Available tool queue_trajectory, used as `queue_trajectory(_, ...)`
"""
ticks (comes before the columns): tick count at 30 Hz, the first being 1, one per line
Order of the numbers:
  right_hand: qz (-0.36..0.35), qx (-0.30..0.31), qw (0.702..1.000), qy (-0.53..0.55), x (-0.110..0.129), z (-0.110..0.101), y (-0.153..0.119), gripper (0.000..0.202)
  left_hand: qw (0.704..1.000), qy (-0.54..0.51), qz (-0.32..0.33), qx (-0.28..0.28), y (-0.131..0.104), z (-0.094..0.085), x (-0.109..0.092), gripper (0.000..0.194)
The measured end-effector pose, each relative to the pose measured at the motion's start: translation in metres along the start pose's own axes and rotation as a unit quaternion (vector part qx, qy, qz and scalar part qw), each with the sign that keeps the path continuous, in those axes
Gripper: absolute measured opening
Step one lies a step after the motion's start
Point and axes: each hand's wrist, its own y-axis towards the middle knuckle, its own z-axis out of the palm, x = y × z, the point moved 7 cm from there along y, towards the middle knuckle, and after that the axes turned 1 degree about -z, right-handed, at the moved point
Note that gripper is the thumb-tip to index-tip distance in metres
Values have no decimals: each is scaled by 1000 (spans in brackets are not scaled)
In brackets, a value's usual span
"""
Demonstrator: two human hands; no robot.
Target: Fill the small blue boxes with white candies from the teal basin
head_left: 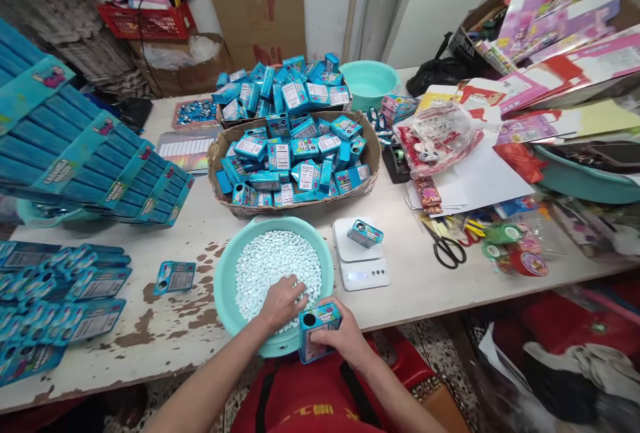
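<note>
My left hand (284, 301) reaches into a turquoise basin (223, 286) filled with small white candies (275, 256). Its fingers are curled down among the candies, and the fingertips are partly hidden. Over the basin's near right rim, my right hand (347, 336) grips a small blue candy box (320, 321). A round dark hole shows in the top of that box, and my thumb lies across its front. To the right of the basin, another blue box (367, 233) lies on a white digital scale (361, 274).
Behind the basin stands a cardboard tray (295, 208) heaped with blue boxes. A single box (175, 278) and rows of boxes (80, 293) are on the left, below tall stacked blue cartons (90, 146). Scissors (447, 248), tape and papers lie at the right.
</note>
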Motion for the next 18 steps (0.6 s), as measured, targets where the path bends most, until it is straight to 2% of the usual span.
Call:
queue_trajectory(2,-5,-22,1000,15,4,-4,0,47,984,-139,-102,-49,-1,-12,22,11)
queue_trajectory(4,-27,-45,998,22,15,-8,2,45,934,-276,-206,-95,-3,-21,40,13)
queue_trajectory(7,-80,-71,993,-42,37,-7,11,41,871,-382,-282,-125,-3,-38,43,23)
queue_trajectory(8,-106,-78,988,-85,45,-5,14,40,846,-427,-290,-134,-3,-45,39,25)
queue_trajectory(10,-165,-96,965,-180,59,2,21,34,765,-557,-283,-157,-3,-60,26,25)
queue_trajectory(12,-222,-108,930,-271,69,13,26,30,677,-671,-239,-183,-2,-78,9,23)
queue_trajectory(13,-243,-109,913,-310,71,19,28,28,649,-702,-214,-199,-2,-87,2,23)
queue_trajectory(15,-267,-102,885,-367,71,31,32,26,613,-732,-185,-232,-1,-99,-7,22)
queue_trajectory(18,-274,-91,865,-410,68,43,36,25,594,-737,-186,-266,0,-101,-7,22)
